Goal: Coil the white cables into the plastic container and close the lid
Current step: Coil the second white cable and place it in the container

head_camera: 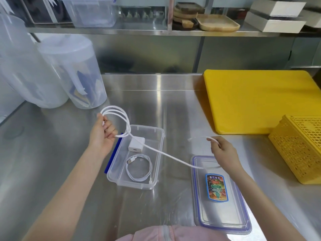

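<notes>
Roughly half of the task is judged to be done. One white cable (139, 168) is already coiled and laid flat in the near end of the plastic container (160, 136), with a white charger block (136, 144) set in the far end beside it. A second white cable (121, 117) is partly wound: about three loops are gathered and held in the left hand (104, 133), whose fingers are curled closed around the bundle, just above and to the left of the container's far corner. From those loops a single strand is run across the container, over its right rim and onto the near edge of the lid (220, 193), then up to the right hand (224, 150), where the free end is pinched between thumb and fingers. The very tip of that end is blurred, so its plug cannot be made out.

What is left, as judged from this: the trailing length is to be wound in, the bundle laid inside with the first, and the lid fitted and latched. The lid is lying flat on the steel surface (173, 105), just to the right of the container and apart from it, label up.

By count: two white cables, one charger block, one container, one lid, two hands. Further off are seen two clear jugs (73, 73), one yellow board (260, 101) and one yellow basket (298, 150)
</notes>
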Motion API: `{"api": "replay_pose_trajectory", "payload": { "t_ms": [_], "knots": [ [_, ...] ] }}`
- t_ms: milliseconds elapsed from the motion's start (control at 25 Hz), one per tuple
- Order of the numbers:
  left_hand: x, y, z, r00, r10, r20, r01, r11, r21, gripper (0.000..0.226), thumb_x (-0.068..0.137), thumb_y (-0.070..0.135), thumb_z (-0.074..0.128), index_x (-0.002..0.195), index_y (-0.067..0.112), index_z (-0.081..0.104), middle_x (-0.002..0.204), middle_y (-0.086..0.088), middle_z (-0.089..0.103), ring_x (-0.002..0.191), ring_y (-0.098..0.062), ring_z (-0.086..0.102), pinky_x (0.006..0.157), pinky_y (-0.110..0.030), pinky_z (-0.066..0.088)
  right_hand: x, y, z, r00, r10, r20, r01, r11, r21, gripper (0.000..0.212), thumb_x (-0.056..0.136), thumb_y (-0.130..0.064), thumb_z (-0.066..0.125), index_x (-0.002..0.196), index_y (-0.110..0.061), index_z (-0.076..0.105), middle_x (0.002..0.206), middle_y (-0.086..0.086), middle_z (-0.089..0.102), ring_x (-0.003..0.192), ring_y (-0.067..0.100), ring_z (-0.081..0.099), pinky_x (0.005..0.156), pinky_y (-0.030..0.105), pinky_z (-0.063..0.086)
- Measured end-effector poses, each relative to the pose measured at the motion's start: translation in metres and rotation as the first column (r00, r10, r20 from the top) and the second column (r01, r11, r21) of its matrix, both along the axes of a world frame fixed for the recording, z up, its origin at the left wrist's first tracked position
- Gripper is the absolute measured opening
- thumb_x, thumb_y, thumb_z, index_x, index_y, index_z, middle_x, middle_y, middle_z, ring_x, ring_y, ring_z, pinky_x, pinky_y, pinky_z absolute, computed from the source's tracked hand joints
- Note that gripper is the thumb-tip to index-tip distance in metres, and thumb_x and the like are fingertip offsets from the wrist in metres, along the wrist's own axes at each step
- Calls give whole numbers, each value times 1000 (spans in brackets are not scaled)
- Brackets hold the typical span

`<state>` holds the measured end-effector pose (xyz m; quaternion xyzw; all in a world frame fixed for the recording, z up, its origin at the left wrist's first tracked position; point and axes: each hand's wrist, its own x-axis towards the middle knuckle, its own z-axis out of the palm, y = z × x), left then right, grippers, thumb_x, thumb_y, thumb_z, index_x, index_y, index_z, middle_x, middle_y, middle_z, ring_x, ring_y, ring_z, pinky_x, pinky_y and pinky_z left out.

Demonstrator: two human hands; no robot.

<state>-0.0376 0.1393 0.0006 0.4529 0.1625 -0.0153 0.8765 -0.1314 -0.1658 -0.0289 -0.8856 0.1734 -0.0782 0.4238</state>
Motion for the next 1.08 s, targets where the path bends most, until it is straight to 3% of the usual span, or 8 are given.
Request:
{"api": "replay_pose_trajectory", "payload": {
  "t_ms": [120,200,360,560,720,880,1000,1080],
  "knots": [
    [-9,-18,1,995,-91,44,93,994,-55,39,98,37,28,64,21,39,31,8,27,24,-7,21,29,-14,16,2,24,-3,987,125,-106,-126,992,-6,33,93,-21,41,125,-18,45,92,8,65,70,16,54,56,24,38],
    [-17,-38,-1,984,-162,69,168,982,-89,38,98,36,28,65,21,39,32,8,28,26,-6,18,28,-12,18,6,43,0,976,196,-95,-185,977,108,40,92,-24,42,132,-25,38,96,0,65,69,5,54,56,11,39],
    [-30,-66,0,959,-261,114,274,953,-126,39,98,37,29,65,20,42,36,7,29,27,-4,22,30,-14,21,12,74,11,942,334,-38,-308,902,304,23,90,-32,46,103,-24,63,63,-25,61,54,-14,53,55,3,38],
    [-32,-75,7,955,-262,142,280,951,-132,39,97,37,29,65,20,44,36,7,30,27,-4,23,31,-14,20,13,88,17,944,328,-20,-318,929,188,22,88,-28,50,72,-21,62,57,-8,53,55,5,46,51,10,34],
    [-21,-45,15,981,-152,123,172,969,-177,39,98,35,28,64,19,40,32,6,29,25,-8,20,28,-15,17,8,71,17,971,237,40,-240,961,140,26,90,-24,46,68,-18,57,50,-8,45,49,7,40,44,9,33],
    [-28,-44,16,974,-197,113,213,963,-163,39,98,35,31,64,20,42,34,7,28,39,-14,7,29,-13,18,12,67,19,972,229,47,-234,953,192,23,90,-23,45,73,-22,60,58,-10,52,52,7,43,47,9,35],
    [-29,-49,17,973,-200,113,217,963,-159,37,97,35,32,64,21,43,34,7,28,39,-14,7,29,-14,18,11,73,17,979,182,94,-200,950,238,20,92,-24,43,100,-21,61,89,-6,61,70,8,56,63,15,42],
    [-28,-50,17,975,-196,108,210,969,-131,36,97,35,33,66,21,44,33,7,28,33,-12,11,29,-14,19,10,72,19,981,88,175,-134,953,271,23,93,-19,40,111,-19,55,94,-4,60,70,8,57,60,12,43]
  ]
}}
